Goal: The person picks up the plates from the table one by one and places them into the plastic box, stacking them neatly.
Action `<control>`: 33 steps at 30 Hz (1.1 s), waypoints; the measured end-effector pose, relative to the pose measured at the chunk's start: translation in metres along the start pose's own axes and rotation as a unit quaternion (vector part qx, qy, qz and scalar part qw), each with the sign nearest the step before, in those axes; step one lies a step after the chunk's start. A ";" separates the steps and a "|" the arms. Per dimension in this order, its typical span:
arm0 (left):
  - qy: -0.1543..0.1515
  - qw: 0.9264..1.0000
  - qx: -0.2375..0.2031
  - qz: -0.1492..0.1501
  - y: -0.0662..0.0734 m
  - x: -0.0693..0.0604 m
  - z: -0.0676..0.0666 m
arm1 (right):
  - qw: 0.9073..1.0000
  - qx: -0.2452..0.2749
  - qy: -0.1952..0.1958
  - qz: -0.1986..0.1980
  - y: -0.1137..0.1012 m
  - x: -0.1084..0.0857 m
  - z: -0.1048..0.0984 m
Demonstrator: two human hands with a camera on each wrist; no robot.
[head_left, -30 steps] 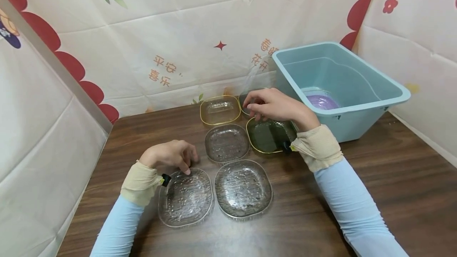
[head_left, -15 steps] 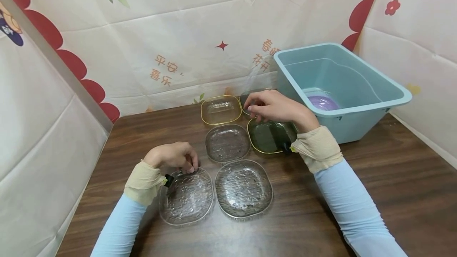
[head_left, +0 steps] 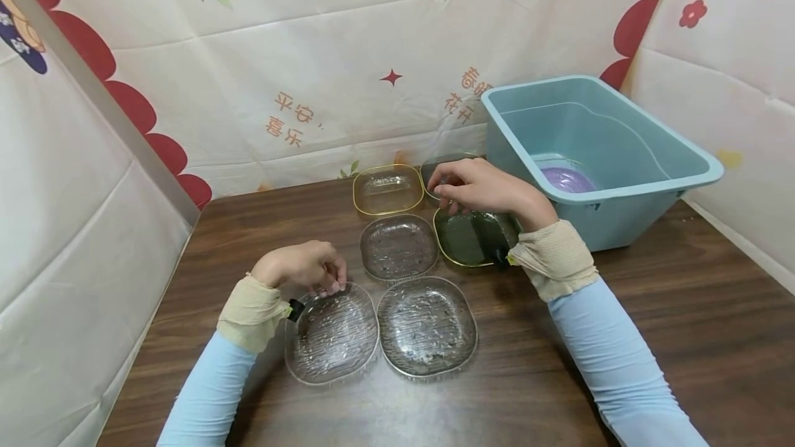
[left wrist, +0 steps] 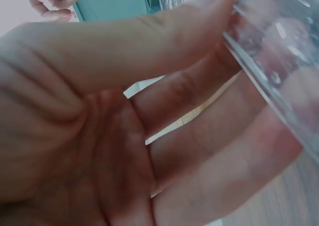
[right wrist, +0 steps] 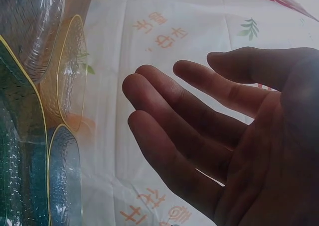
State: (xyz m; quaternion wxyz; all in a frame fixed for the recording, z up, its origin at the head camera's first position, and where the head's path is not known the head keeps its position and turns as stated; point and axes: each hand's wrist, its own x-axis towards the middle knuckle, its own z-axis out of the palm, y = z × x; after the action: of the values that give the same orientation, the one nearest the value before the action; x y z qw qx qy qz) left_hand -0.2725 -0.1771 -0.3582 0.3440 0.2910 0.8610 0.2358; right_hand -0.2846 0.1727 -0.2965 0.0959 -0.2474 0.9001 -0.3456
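Front dish (head_left: 335, 336) at the left hand (head_left: 304, 264), on its near side; second dish (head_left: 428, 326) just right of that on the bench (head_left: 559, 392). Middle dish (head_left: 400, 247) between the hands. Lower dish (head_left: 475, 240) below the right hand (head_left: 481, 188), far dish (head_left: 388, 188) left of it, back dish (head_left: 442, 160) behind, tub (head_left: 615, 212) right.

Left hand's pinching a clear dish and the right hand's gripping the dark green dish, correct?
No: the right hand holds nothing; the right wrist view shows its fingers away from the dark green dish. The left hand does pinch a clear dish.
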 end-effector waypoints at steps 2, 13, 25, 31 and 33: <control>0.008 1.000 0.005 0.001 0.000 -0.001 -0.001 | 1.000 0.000 -0.001 -0.002 0.001 0.001 0.000; 0.060 0.998 0.005 0.026 0.005 -0.016 -0.011 | 1.000 0.004 0.001 0.003 0.001 0.001 0.000; 0.125 0.991 0.000 0.043 0.011 -0.017 -0.020 | 1.000 0.009 -0.011 0.008 0.000 0.008 -0.003; 0.144 0.986 -0.065 0.047 0.017 -0.013 -0.023 | 1.000 0.008 -0.018 0.012 -0.001 0.013 -0.005; 0.157 0.982 -0.093 0.043 0.021 -0.010 -0.024 | 1.000 0.008 -0.021 0.014 -0.001 0.014 -0.007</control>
State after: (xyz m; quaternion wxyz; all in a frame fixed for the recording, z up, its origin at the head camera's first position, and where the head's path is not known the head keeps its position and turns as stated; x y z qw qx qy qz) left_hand -0.2769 -0.1740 -0.3251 0.2193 0.2535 0.8657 0.3718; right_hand -0.2990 0.1687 -0.2911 0.1219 -0.2415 0.8985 -0.3458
